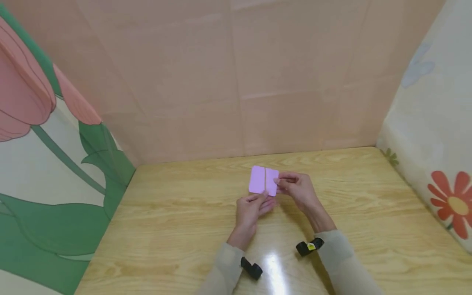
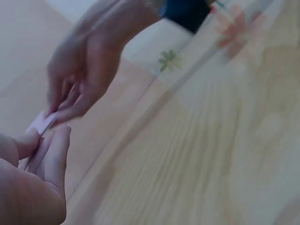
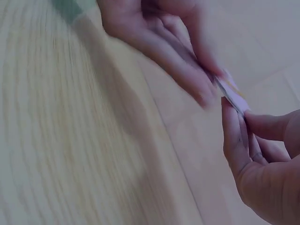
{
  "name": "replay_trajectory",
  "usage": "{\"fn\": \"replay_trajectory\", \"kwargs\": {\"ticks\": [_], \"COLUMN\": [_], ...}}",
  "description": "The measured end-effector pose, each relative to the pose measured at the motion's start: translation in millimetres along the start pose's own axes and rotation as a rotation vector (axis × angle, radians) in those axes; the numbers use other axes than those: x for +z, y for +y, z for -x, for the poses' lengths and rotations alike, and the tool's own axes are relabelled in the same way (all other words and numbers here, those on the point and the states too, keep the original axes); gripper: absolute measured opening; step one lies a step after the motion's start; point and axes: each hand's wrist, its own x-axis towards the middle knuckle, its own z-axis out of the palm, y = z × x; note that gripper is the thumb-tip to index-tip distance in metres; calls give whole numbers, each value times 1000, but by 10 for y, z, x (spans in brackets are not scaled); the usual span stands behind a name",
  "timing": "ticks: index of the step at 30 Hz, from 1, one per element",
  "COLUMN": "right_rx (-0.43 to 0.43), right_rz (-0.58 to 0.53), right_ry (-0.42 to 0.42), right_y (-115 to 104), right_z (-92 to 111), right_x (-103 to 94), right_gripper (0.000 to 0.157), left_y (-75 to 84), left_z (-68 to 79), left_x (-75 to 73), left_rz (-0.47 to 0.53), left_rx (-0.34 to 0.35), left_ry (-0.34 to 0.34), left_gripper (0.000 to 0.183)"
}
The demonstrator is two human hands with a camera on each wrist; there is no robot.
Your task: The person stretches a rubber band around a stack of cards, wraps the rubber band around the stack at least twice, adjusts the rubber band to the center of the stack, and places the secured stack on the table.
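Observation:
A small pink card [image 1: 257, 180] with rounded corners is held up above the table, a tan rubber band [image 1: 265, 177] running across its face. My left hand [image 1: 250, 211] pinches its lower edge, thumb in front near the band. On the right side, my right hand [image 1: 299, 190] pinches it between thumb and fingers. Seen edge-on in the right wrist view, the card [image 3: 236, 98] looks thin; whether it is one card or several I cannot tell. In the left wrist view, the card [image 2: 41, 123] is partly covered by fingers.
A wood-grain table [image 1: 177, 229] lies under both hands. Behind it hangs a creased pinkish-beige sheet [image 1: 184, 82]. Flower-patterned panels stand at the left [image 1: 73, 221] and right [image 1: 413, 164]. Each wrist wears a black strap device, one at the left wrist [image 1: 251, 269], one at the right [image 1: 309, 246].

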Motion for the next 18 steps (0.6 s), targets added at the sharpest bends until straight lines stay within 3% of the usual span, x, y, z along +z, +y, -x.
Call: {"fn": "replay_trajectory", "kwargs": {"ticks": [5, 9, 14, 18], "right_rx": [-19, -43, -17, -11], "right_rz": [33, 38, 40, 59], "right_ry": [-4, -17, -27, -20], "right_y": [-28, -57, -30, -17], "right_z": [-10, 2, -4, -7], "right_x": [-41, -44, -53, -76], "right_gripper": [38, 40, 42, 41], "left_y": [122, 124, 6, -2], "left_z": [-23, -31, -19, -14], "left_x": [-79, -75, -61, -84], "left_rz": [-68, -87, -80, -74], "left_rx": [57, 36, -30, -21], "left_ry": [-28, -56, -106, -96], "left_gripper": [27, 29, 29, 28]}}
